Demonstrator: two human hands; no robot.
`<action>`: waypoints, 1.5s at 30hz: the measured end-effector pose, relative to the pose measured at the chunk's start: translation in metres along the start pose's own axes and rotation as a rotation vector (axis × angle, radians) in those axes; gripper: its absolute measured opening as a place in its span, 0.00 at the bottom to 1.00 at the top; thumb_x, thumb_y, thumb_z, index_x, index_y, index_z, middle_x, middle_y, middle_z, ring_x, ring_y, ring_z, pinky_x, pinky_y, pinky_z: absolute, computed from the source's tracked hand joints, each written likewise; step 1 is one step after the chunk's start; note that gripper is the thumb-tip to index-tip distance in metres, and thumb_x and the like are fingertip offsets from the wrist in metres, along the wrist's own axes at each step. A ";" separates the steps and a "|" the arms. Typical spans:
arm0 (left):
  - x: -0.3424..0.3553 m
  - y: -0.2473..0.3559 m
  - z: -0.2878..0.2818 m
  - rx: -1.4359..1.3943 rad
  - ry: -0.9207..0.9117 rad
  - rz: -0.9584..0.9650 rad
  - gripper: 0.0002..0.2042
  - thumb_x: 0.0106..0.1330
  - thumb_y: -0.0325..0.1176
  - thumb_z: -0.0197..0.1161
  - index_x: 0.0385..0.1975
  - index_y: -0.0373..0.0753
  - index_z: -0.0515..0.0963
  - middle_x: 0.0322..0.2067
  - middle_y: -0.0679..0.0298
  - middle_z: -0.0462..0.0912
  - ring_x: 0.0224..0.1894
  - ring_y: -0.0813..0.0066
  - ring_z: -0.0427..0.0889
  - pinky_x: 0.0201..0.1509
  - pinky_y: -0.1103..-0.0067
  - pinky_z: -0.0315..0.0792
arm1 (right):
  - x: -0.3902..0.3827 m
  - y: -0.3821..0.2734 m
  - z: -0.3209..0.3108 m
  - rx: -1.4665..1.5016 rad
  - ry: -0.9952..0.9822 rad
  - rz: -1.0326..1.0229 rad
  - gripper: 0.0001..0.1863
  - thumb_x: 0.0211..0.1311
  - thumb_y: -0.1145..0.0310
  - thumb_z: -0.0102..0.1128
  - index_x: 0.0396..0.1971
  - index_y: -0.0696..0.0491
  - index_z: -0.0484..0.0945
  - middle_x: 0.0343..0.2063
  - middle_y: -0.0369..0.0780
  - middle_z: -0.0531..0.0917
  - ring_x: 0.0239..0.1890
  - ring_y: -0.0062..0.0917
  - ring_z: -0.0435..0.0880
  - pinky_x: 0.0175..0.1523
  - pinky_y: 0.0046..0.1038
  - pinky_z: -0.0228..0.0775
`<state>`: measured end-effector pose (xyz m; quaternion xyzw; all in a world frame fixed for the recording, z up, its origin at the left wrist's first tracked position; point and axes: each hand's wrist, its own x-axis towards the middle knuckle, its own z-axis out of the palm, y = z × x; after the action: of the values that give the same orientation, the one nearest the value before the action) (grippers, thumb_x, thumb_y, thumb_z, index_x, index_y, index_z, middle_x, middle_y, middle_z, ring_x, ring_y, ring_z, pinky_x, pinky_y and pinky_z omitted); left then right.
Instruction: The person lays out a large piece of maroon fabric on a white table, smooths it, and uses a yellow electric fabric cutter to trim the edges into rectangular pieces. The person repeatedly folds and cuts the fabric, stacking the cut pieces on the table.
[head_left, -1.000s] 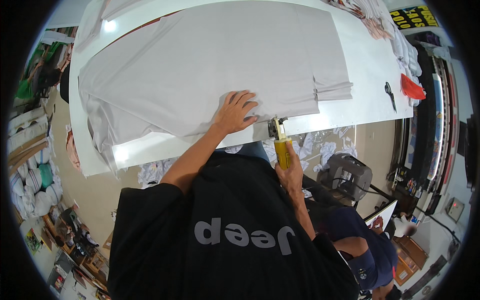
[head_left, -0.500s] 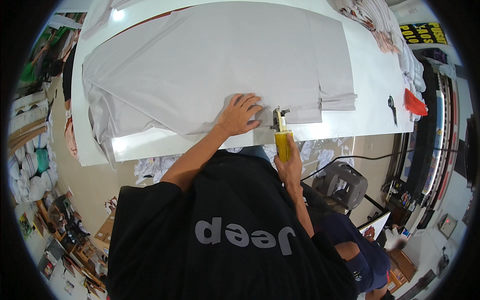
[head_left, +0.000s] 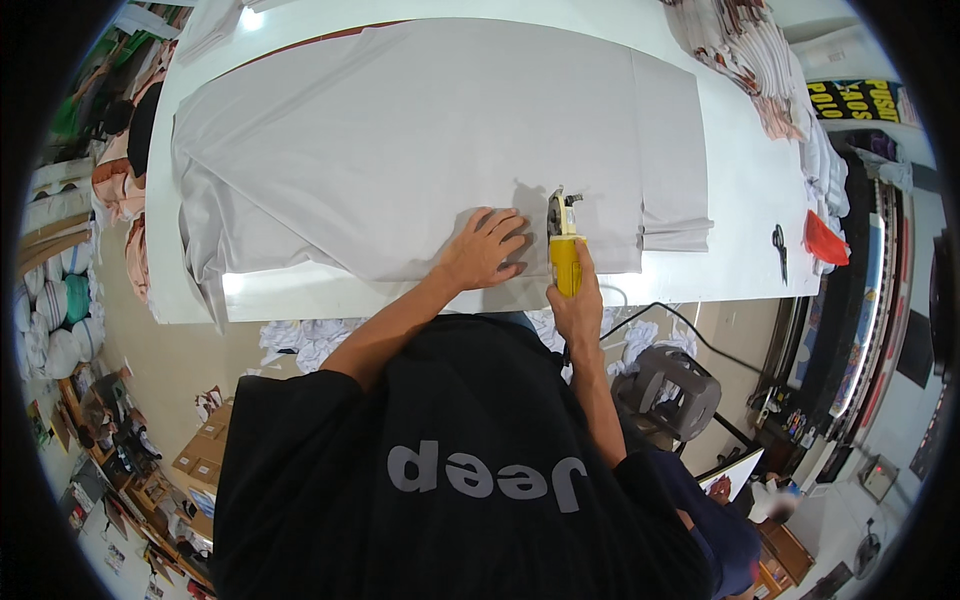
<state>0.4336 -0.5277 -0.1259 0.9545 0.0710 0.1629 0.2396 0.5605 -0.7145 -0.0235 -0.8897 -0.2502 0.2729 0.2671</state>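
Light grey fabric lies spread over the white table, wrinkled at its left end and with a folded flap at its right. My left hand rests flat on the cloth near its front edge, open, with the fingers spread. Right of it, my right hand is closed around the yellow body of an electric rotary cloth cutter. The cutter's head sits over the fabric, past its near edge, pointing away from me. Whether a slit runs behind the blade, I cannot tell.
Black scissors and a red cloth piece lie at the table's right. Stacked fabric fills the far right corner. A black cord passes above a grey stool. White scraps litter the floor; a person in navy is lower right.
My right hand has pushed the cutter farther from me, deeper over the fabric. The left hand stays about where it was on the cloth. The whole view has tilted slightly.
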 end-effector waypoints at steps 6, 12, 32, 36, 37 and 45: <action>0.001 0.001 -0.004 -0.008 0.007 -0.009 0.25 0.72 0.55 0.67 0.61 0.45 0.82 0.69 0.58 0.76 0.76 0.59 0.69 0.79 0.53 0.60 | 0.041 -0.022 0.000 -0.001 0.025 -0.048 0.48 0.59 0.73 0.64 0.82 0.43 0.60 0.67 0.56 0.80 0.66 0.55 0.81 0.70 0.45 0.74; 0.002 0.002 -0.007 -0.024 -0.035 -0.014 0.28 0.74 0.56 0.65 0.66 0.44 0.80 0.73 0.58 0.74 0.77 0.58 0.67 0.79 0.53 0.60 | 0.087 -0.040 0.000 0.016 0.056 -0.132 0.48 0.58 0.73 0.63 0.81 0.42 0.60 0.65 0.56 0.81 0.64 0.57 0.82 0.67 0.46 0.75; 0.001 -0.001 -0.005 -0.048 -0.159 -0.059 0.26 0.72 0.53 0.69 0.63 0.46 0.80 0.75 0.59 0.71 0.81 0.58 0.62 0.82 0.50 0.56 | 0.277 -0.127 -0.001 -0.038 0.095 -0.224 0.47 0.65 0.66 0.68 0.82 0.32 0.57 0.48 0.55 0.87 0.52 0.56 0.87 0.58 0.53 0.80; 0.002 0.000 -0.001 -0.043 -0.174 -0.061 0.26 0.72 0.54 0.68 0.64 0.48 0.78 0.75 0.60 0.70 0.81 0.58 0.62 0.83 0.50 0.55 | 0.329 -0.139 0.002 -0.009 0.127 -0.271 0.47 0.65 0.65 0.70 0.81 0.31 0.56 0.47 0.55 0.87 0.52 0.54 0.88 0.57 0.54 0.80; 0.002 0.000 0.000 -0.042 -0.176 -0.062 0.26 0.72 0.54 0.68 0.64 0.48 0.78 0.75 0.61 0.70 0.81 0.58 0.62 0.83 0.50 0.55 | 0.341 -0.145 0.001 -0.027 0.127 -0.253 0.47 0.64 0.64 0.70 0.81 0.31 0.56 0.48 0.55 0.87 0.53 0.54 0.88 0.57 0.53 0.80; -0.002 0.002 -0.002 -0.012 -0.165 -0.076 0.26 0.72 0.54 0.68 0.64 0.48 0.79 0.75 0.61 0.70 0.81 0.59 0.62 0.83 0.52 0.56 | 0.416 -0.187 -0.007 -0.028 0.114 -0.240 0.53 0.55 0.62 0.70 0.82 0.26 0.57 0.57 0.54 0.87 0.58 0.52 0.88 0.62 0.46 0.80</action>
<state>0.4314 -0.5293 -0.1234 0.9599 0.0862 0.0751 0.2561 0.8108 -0.3345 -0.0505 -0.8711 -0.3431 0.1843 0.2991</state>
